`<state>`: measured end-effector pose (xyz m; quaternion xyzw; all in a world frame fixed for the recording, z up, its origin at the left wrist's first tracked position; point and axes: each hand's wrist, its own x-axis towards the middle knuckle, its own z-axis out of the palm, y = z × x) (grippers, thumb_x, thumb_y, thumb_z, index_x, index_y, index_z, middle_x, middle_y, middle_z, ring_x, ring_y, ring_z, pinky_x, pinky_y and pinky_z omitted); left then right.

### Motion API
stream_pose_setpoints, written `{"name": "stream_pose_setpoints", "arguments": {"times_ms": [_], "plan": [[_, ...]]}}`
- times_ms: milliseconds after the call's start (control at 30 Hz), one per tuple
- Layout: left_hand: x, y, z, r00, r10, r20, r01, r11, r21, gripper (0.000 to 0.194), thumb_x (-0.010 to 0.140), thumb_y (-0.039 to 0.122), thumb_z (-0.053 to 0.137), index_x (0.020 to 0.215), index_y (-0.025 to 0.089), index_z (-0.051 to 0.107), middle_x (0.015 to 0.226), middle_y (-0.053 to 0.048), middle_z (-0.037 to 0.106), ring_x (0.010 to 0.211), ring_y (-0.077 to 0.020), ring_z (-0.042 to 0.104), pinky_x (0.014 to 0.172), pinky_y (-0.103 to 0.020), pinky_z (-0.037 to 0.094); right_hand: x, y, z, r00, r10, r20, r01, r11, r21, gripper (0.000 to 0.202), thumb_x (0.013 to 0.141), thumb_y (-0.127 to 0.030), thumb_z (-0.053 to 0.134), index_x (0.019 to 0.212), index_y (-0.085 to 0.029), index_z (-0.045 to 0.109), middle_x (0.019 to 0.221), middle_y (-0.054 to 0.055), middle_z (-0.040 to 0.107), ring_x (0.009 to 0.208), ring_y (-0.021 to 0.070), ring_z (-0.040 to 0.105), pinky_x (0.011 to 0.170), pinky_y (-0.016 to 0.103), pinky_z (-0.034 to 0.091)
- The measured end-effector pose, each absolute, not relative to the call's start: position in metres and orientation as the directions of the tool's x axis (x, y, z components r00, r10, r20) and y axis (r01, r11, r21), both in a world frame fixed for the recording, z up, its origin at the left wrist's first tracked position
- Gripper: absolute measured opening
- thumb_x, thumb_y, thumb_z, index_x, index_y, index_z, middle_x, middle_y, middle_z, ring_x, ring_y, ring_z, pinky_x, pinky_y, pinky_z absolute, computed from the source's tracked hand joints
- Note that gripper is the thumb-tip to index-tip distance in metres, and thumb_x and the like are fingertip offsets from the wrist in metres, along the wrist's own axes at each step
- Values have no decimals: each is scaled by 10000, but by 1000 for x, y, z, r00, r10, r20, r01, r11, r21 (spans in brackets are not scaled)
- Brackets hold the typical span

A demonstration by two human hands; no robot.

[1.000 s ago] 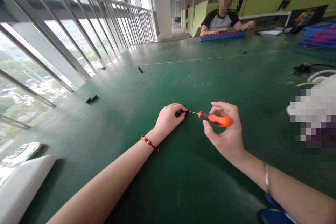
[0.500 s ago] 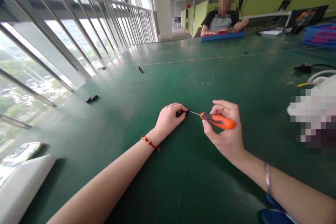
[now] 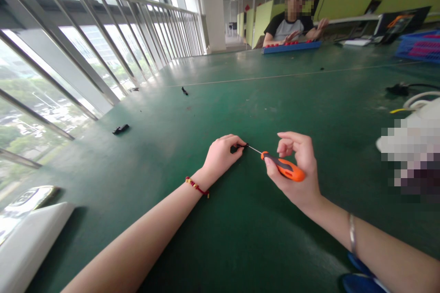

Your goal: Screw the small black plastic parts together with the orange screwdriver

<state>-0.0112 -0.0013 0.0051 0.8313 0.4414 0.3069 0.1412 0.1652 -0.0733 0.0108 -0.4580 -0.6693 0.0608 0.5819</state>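
Pinches a small black part [image 3: 245, 145] in the left hand [image 3: 222, 154]; holds an orange-and-black screwdriver [image 3: 288, 169] loosely in the right hand [image 3: 307, 177], with its tip at the part. Faces a person [image 3: 288, 28] across the green table [image 3: 220, 105].

The person's left hand [image 3: 222, 153] and right hand [image 3: 307, 187] were bare and slender-fingered. Toward seven o'clock from the centre of the view, the left forearm [image 3: 144, 233] wore a dark red cord bracelet [image 3: 196, 186] strung with small gold-coloured beads, its short cord end dangling at the bracelet's four o'clock. Toward four o'clock, the right forearm [image 3: 388, 247] bore a narrow, silver-coloured bangle [image 3: 351, 233], smooth and shiny.
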Motion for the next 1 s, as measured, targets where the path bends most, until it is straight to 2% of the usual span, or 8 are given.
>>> {"name": "stream_pose_setpoints", "arguments": {"times_ms": [133, 200, 400, 500, 667, 867, 933, 1000], "plan": [[-11, -2, 4, 418, 820, 392, 647, -571, 504, 145, 789, 151, 561, 856, 204, 678, 902, -3, 705, 811, -149, 641, 769, -270, 514, 165, -77, 13, -9, 719, 695, 593, 564, -575, 83, 795, -221, 596, 866, -217, 554, 539, -74, 502, 500, 116, 481, 664, 332, 414], [-11, -2, 5, 414, 821, 393, 650, -569, 504, 144, 787, 151, 563, 855, 206, 678, 900, -3, 705, 808, -149, 642, 763, -269, 515, 165, -77, 13, -16, 724, 689, 589, 564, -578, 34, 811, -208, 579, 837, -220, 561, 545, -66, 540, 516, 119, 505, 675, 330, 418], [-11, -1, 6, 418, 823, 384, 654, -566, 502, 143, 781, 145, 566, 848, 204, 678, 896, -4, 705, 815, -150, 643, 768, -267, 519, 165, -73, 11, 90, 641, 762, 524, 621, -583, 351, 740, -170, 615, 1073, -208, 511, 922, 40, 556, 831, 178, 570, 728, 323, 473], [-11, -1, 5, 421, 823, 382, 651, -567, 504, 148, 783, 148, 562, 856, 206, 678, 903, -5, 705, 817, -148, 643, 771, -263, 519, 164, -74, 12, 95, 689, 719, 551, 565, -614, 397, 722, -207, 637, 1094, -201, 500, 801, 4, 529, 703, 163, 533, 674, 323, 457], [-11, -2, 6, 416, 823, 387, 651, -566, 505, 143, 784, 149, 564, 850, 204, 678, 905, -7, 707, 815, -152, 645, 761, -267, 522, 163, -78, 15, -6, 773, 635, 565, 526, -635, 28, 807, -224, 568, 834, -226, 559, 533, -54, 532, 529, 139, 503, 631, 312, 428], [-11, -1, 6, 420, 825, 378, 659, -564, 498, 143, 781, 144, 568, 847, 208, 677, 902, -4, 707, 821, -152, 647, 772, -268, 523, 164, -74, 13, 107, 659, 744, 535, 593, -602, 335, 742, -198, 610, 1062, -225, 514, 905, 31, 592, 783, 176, 593, 713, 326, 487], [-11, -2, 5, 427, 820, 381, 654, -571, 497, 146, 784, 143, 566, 856, 206, 677, 913, -5, 708, 826, -151, 646, 779, -270, 523, 164, -74, 12, 107, 685, 721, 544, 567, -619, 399, 724, -221, 629, 1099, -219, 493, 819, 6, 565, 723, 171, 571, 699, 333, 476], [-11, -2, 5, 427, 819, 383, 652, -573, 497, 147, 788, 143, 565, 862, 204, 677, 918, -6, 708, 829, -151, 646, 784, -273, 523, 164, -75, 13, 64, 731, 679, 572, 531, -625, 300, 743, -252, 628, 1025, -222, 529, 650, -42, 531, 602, 152, 529, 678, 334, 448]]}}
